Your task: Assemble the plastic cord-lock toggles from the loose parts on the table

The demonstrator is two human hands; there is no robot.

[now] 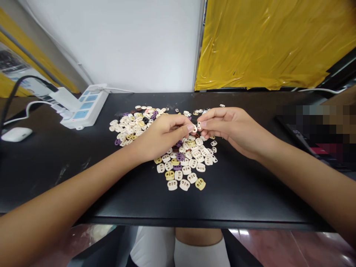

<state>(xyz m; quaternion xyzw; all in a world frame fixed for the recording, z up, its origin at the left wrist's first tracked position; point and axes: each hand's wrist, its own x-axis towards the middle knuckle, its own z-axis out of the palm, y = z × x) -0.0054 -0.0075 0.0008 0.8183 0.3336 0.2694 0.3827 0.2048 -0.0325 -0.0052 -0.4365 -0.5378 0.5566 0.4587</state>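
Note:
A heap of small plastic cord-stopper pieces (183,163), mostly cream with some yellow, purple and brown, lies on the black table (250,193). My left hand (164,135) hovers over the heap, thumb and fingers pinched on a small cream piece (194,129). My right hand (230,126) meets it from the right, pinching another small cream piece (199,124) that touches the first. A second spread of the same pieces (133,124) lies behind my left hand.
A white power strip (85,107) with plugged cables sits at the back left, and a white mouse-like object (16,134) at the far left edge. A white wall and yellow plastic sheet (272,44) stand behind the table. Dark objects lie at the right.

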